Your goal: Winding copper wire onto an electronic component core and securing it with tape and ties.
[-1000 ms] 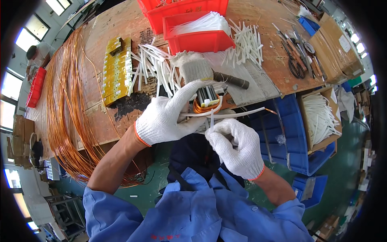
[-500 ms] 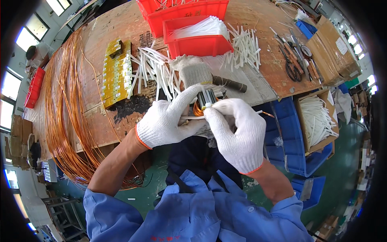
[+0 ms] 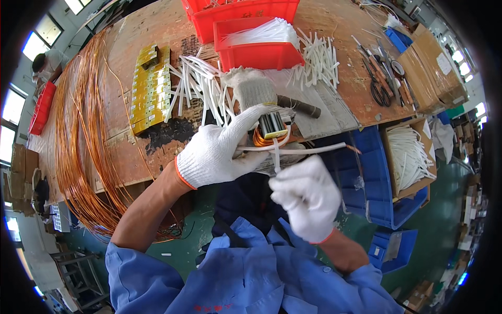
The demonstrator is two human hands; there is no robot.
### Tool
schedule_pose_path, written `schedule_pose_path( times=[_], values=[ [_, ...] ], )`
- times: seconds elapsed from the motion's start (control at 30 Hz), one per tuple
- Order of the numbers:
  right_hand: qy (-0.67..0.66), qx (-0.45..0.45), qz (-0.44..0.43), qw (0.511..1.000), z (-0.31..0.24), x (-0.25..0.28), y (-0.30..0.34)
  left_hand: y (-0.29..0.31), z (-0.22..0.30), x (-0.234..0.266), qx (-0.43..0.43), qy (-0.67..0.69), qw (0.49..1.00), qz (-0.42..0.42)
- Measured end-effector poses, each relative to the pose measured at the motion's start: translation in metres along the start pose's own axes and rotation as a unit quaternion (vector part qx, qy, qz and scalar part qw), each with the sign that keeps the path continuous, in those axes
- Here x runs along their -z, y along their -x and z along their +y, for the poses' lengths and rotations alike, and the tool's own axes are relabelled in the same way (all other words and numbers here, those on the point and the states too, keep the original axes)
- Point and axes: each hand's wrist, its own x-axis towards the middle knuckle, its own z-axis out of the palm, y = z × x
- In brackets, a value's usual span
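My left hand (image 3: pixel 219 157), in a white knit glove, is closed around a small wound coil (image 3: pixel 273 126) with dark bars, a yellow frame and copper turns below. From the coil a white sleeved lead (image 3: pixel 319 149) runs right and ends in bare copper. A thin white cable tie (image 3: pixel 276 155) comes down across the lead from the coil. At its lower end is my gloved right hand (image 3: pixel 308 196), fingers closed in a pinch on it and slightly smeared by motion. Just beyond the coil lie a greyish knit glove (image 3: pixel 252 88) and a dark rod (image 3: pixel 298 106).
Red bins (image 3: pixel 259 56) of white ties and loose white sleeves (image 3: pixel 204 86) lie beyond. Yellow frames (image 3: pixel 149 99) and copper wire (image 3: pixel 86 131) are left. Scissors (image 3: pixel 380 94), a carton (image 3: pixel 434 73) and a blue bin (image 3: pixel 374 178) are right.
My right hand has moved away from the coil, down toward me, drawing the cable tie out straight. The coil's dark bars show more fully. My left hand keeps its hold.
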Motion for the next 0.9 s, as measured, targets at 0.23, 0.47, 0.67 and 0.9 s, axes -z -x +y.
schedule_pose_path(
  times=[0.23, 0.47, 0.67, 0.9],
  values=[
    [-0.197, -0.141, 0.021, 0.97, -0.015, -0.008, -0.054, -0.007, 0.01, 0.006, 0.018, 0.002, 1.0, -0.015],
    [-0.182, -0.119, -0.004, 0.976, -0.02, -0.011, -0.013, -0.004, 0.004, 0.002, 0.02, 0.0, 1.0, -0.002],
    [-0.263, -0.081, 0.002, 0.962, -0.003, -0.008, -0.001, -0.001, 0.0, -0.001, 0.0, 0.006, 1.0, 0.006],
    [-0.269, -0.111, 0.015, 0.957, 0.001, -0.016, -0.031, -0.002, 0.0, 0.004, 0.013, 0.012, 1.0, -0.011]
  ],
)
